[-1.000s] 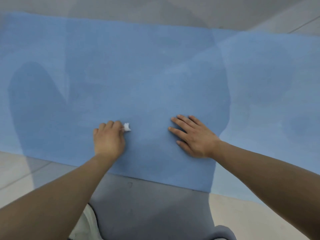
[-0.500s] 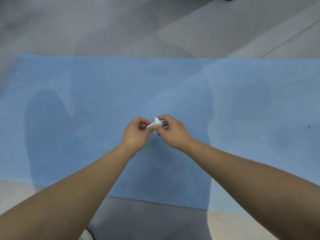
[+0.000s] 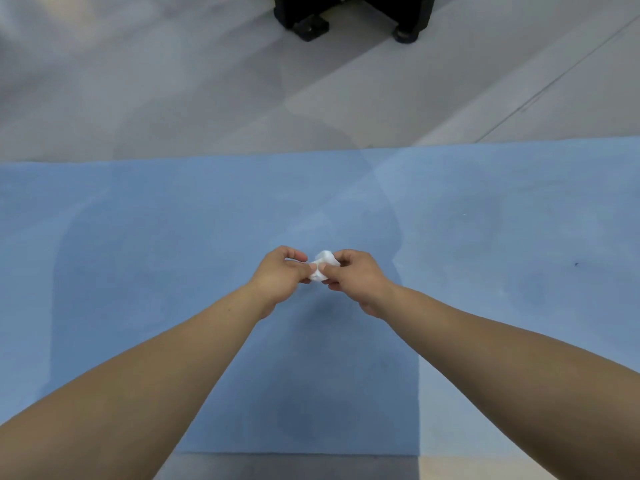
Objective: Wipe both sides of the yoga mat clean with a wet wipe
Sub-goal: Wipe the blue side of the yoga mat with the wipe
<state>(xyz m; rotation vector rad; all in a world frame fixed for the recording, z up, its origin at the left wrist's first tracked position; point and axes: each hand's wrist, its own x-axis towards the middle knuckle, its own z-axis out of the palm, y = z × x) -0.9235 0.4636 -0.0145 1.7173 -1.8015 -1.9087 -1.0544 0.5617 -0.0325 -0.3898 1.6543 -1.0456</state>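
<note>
A blue yoga mat (image 3: 138, 254) lies flat on the floor and fills the width of the view. Above its middle I hold a small crumpled white wet wipe (image 3: 323, 265) between both hands. My left hand (image 3: 280, 275) pinches the wipe's left side with thumb and fingers. My right hand (image 3: 353, 277) pinches its right side, fingers curled round it. Both hands are lifted off the mat. A small dark speck (image 3: 576, 264) sits on the mat at the right.
Grey floor (image 3: 173, 81) stretches beyond the mat's far edge. A black base with feet or castors (image 3: 349, 13) stands on the floor at the top centre. My shadow darkens the mat's middle. The mat's near edge runs along the bottom of the view.
My left hand lifted the wipe off the mat and my right hand left the mat to join it. Both now pinch the wipe in the air. My head tilted up, showing more floor.
</note>
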